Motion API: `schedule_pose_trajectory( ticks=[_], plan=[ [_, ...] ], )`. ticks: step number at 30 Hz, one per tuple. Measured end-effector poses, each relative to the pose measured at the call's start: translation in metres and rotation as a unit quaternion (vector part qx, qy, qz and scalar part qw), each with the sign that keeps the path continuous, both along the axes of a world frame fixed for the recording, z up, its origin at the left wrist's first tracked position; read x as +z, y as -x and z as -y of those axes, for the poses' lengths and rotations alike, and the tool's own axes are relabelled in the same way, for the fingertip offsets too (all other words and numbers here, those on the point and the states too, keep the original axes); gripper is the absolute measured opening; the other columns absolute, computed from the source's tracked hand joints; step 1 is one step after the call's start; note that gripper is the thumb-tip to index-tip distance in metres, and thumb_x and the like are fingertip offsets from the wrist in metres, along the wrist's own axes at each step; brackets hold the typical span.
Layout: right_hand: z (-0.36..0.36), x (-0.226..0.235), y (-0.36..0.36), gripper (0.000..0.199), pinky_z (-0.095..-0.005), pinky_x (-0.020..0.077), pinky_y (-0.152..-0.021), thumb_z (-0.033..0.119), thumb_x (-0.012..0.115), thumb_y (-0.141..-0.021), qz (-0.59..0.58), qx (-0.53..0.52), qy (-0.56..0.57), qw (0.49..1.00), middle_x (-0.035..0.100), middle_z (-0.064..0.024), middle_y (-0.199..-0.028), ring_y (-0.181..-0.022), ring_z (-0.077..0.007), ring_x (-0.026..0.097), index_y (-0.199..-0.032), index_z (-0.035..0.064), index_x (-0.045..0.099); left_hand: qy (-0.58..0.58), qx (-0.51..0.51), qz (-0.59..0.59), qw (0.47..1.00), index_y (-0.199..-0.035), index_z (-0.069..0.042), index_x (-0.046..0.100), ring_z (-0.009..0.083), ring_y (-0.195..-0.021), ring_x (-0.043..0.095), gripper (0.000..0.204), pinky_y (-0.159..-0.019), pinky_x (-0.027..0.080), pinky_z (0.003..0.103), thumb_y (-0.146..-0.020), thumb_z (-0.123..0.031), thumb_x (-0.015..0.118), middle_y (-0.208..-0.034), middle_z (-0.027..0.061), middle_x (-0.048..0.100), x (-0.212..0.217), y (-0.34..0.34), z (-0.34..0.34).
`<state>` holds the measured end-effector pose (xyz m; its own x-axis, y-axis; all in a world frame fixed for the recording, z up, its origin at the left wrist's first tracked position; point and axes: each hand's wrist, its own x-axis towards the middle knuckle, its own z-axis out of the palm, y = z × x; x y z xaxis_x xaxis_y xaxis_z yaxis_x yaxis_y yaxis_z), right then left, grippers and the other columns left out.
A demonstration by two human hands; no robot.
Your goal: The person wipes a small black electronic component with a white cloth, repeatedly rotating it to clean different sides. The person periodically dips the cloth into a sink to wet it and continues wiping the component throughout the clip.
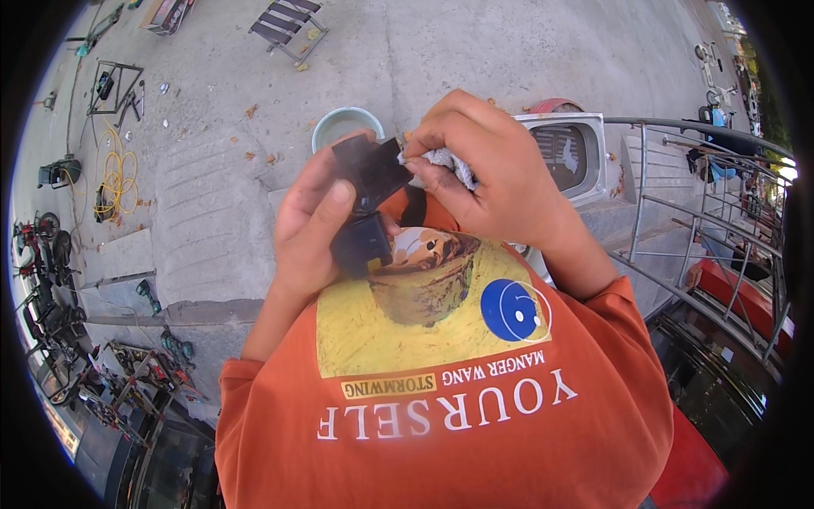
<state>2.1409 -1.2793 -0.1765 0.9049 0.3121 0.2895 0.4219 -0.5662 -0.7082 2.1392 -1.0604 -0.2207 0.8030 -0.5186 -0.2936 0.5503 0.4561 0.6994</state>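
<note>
The left hand [309, 225] is curled around a black plastic part [367, 199], thumb on its front. The right hand [487, 170] is closed tight on a small grey cloth [445, 161], pressing it to the top of the part. A round bowl [346, 125] sits just past the fingers.

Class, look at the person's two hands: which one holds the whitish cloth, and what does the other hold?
The right hand pinches the whitish cloth against the black part; the left hand grips only that black part.

I am outside a repair shop on a concrete yard [424, 59]. Tools [144, 373] and a yellow hose [117, 178] lie around. Motorbikes [42, 246] stand nearby.
</note>
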Motion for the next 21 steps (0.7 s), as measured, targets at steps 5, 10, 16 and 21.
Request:
schedule_pose_trajectory(
  ticks=[5, 10, 16, 21],
  plan=[
    [-0.014, 0.000, -0.002, 0.018, -0.0345, 0.0497, -0.065, -0.002, 0.074, -0.077, 0.030, 0.033, -0.022, 0.999, 0.061, -0.0091, -0.087, -0.075, -0.0263, 0.062, -0.091, 0.0037, 0.065, 0.020, -0.001, -0.027, 0.999, -0.146, 0.002, 0.043, 0.0221, -0.083, 0.068, 0.056, -0.068, 0.058, 0.032, -0.099, -0.023, 0.061, -0.126, 0.0179, 0.061, -0.001, 0.002, 0.000],
    [-0.011, -0.001, -0.003, 0.019, -0.0352, 0.0502, -0.064, -0.001, 0.074, -0.076, 0.028, 0.026, -0.006, 0.999, 0.062, -0.0086, -0.089, -0.075, -0.0266, 0.062, -0.091, 0.0051, 0.065, 0.013, 0.010, -0.028, 0.999, -0.146, 0.004, 0.042, 0.0218, -0.089, 0.067, 0.056, -0.074, 0.058, 0.033, -0.100, -0.022, 0.060, -0.125, 0.0174, 0.061, 0.001, 0.003, 0.001],
    [-0.025, 0.003, -0.001, 0.019, -0.0348, 0.0501, -0.063, -0.001, 0.074, -0.076, 0.047, 0.044, -0.003, 0.998, 0.062, -0.0090, -0.089, -0.075, -0.0268, 0.063, -0.092, 0.0044, 0.065, 0.000, 0.014, -0.018, 1.000, -0.145, 0.005, 0.043, 0.0229, -0.088, 0.068, 0.054, -0.072, 0.058, 0.035, -0.100, -0.020, 0.060, -0.126, 0.0176, 0.061, -0.005, 0.006, 0.002],
    [-0.011, 0.001, -0.001, 0.017, -0.0346, 0.0498, -0.065, 0.001, 0.074, -0.079, 0.015, 0.025, 0.003, 1.000, 0.063, -0.0096, -0.088, -0.075, -0.0263, 0.063, -0.093, 0.0033, 0.065, 0.025, 0.003, -0.053, 0.998, -0.144, 0.005, 0.044, 0.0248, -0.080, 0.069, 0.052, -0.068, 0.058, 0.035, -0.101, -0.022, 0.057, -0.120, 0.0190, 0.064, 0.002, 0.003, -0.001]
  ],
)
